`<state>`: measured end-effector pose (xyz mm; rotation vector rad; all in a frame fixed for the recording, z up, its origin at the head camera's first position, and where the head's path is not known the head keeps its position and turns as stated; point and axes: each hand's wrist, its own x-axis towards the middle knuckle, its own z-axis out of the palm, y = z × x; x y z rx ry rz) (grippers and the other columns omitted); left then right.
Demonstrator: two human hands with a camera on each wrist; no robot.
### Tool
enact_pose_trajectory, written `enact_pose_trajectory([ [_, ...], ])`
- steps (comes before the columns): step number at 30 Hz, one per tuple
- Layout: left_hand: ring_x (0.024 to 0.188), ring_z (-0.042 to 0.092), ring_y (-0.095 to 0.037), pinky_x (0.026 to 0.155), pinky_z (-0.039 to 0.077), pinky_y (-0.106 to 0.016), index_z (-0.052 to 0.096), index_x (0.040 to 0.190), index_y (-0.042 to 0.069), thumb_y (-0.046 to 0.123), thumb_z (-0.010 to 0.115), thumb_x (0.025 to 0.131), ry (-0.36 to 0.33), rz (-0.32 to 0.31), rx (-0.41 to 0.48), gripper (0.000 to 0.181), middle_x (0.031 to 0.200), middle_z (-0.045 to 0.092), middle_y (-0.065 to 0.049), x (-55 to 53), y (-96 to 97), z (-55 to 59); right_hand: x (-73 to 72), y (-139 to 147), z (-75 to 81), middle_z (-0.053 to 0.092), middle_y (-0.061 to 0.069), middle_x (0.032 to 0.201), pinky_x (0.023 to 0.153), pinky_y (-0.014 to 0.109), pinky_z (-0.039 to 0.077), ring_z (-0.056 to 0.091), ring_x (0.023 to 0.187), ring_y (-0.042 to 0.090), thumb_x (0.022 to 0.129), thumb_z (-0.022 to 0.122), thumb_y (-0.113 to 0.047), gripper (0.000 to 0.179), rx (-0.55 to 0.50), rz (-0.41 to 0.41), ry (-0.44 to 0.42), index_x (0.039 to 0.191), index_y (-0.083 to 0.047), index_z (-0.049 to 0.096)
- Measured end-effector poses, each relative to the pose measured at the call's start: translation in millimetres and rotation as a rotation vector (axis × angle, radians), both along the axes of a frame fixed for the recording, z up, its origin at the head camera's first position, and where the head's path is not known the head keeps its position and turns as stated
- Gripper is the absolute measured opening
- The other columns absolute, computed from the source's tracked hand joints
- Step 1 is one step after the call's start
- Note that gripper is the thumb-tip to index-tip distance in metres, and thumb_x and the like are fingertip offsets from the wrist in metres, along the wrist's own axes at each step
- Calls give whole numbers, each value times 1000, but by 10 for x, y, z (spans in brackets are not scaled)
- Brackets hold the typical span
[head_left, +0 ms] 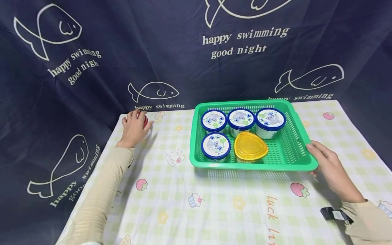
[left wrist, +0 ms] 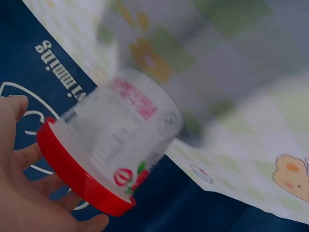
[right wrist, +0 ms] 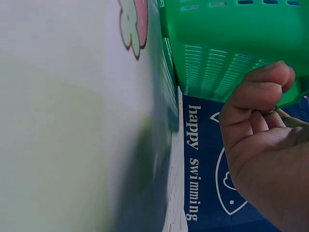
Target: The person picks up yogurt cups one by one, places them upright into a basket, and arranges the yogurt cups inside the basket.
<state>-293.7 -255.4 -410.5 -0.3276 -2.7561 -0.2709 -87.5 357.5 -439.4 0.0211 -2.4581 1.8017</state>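
Observation:
Near the far left corner of the table my left hand (head_left: pixel 133 128) is spread over a tub with a red lid (left wrist: pixel 79 174). The white tub body (left wrist: pixel 128 121) has pink print and a red fruit picture. In the left wrist view the fingers reach past the lid's edge, with the thumb a little apart from it. On the right, my right hand (head_left: pixel 335 172) grips the rim of a green plastic basket (head_left: pixel 294 166), thumb on top and fingers below. Inside stand several white tubs with blue lids (head_left: pixel 216 146) and one yellow-lidded container (head_left: pixel 250 146).
A checked tablecloth (head_left: pixel 183 200) with cartoon prints covers the table. Behind and to the left hangs a dark blue curtain (head_left: pixel 171 44) with white fish and lettering. The basket's right part shows its bare slotted floor.

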Motion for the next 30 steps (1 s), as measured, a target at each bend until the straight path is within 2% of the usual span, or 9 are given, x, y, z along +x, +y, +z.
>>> enact_pose_trajectory([
  [3, 128, 36, -47, 96, 25, -70, 52, 132, 6, 40, 64, 95, -11, 18, 8, 51, 135, 45, -24, -6, -71, 15, 0, -3, 1, 64, -3, 76, 43, 33, 41, 52, 50, 18, 108, 44, -26, 28, -13, 1, -2, 134, -25, 53],
  [7, 128, 35, -48, 95, 25, -71, 50, 132, 8, 42, 62, 96, -72, 49, 27, 51, 138, 43, -25, -7, -137, 31, 2, -10, 6, 64, -3, 75, 42, 33, 41, 52, 49, 17, 107, 44, -25, 27, -40, 4, -2, 133, -25, 54],
  [12, 126, 37, -52, 88, 34, -72, 46, 137, 9, 44, 58, 98, -125, 77, 29, 54, 137, 41, -26, -9, -156, 37, 0, -4, 5, 65, -2, 76, 42, 33, 41, 52, 49, 17, 107, 45, -26, 28, -45, 4, -2, 133, -25, 54],
  [15, 125, 38, -52, 84, 38, -72, 45, 136, 9, 45, 57, 98, -135, 79, 23, 54, 136, 42, -26, -16, -152, 44, 0, -7, 4, 65, -3, 77, 42, 33, 41, 52, 49, 17, 107, 45, -26, 28, -48, 4, -1, 133, -25, 54],
  [30, 122, 39, -55, 87, 38, -72, 46, 137, 6, 40, 61, 96, -190, 69, 33, 56, 136, 42, -29, -19, -138, 133, 3, -13, 3, 65, -2, 77, 43, 32, 42, 52, 50, 17, 107, 44, -25, 26, -54, 9, 0, 132, -25, 55],
])
